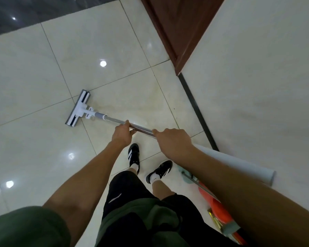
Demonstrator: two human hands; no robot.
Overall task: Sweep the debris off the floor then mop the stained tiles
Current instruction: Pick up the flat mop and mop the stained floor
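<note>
A flat mop with a white-and-grey head lies on the glossy cream floor tiles, its metal pole running back toward me. My left hand grips the pole lower down. My right hand grips it higher up, near its end. Faint yellowish stains mark the tile just right of the mop head. A few dark specks lie near the wall.
A cream wall with a dark skirting strip runs along the right, and a brown wooden door frame stands beyond it. A white tube and an orange broom with dustpan lie by the wall behind my right arm. Dark tiles border the far left.
</note>
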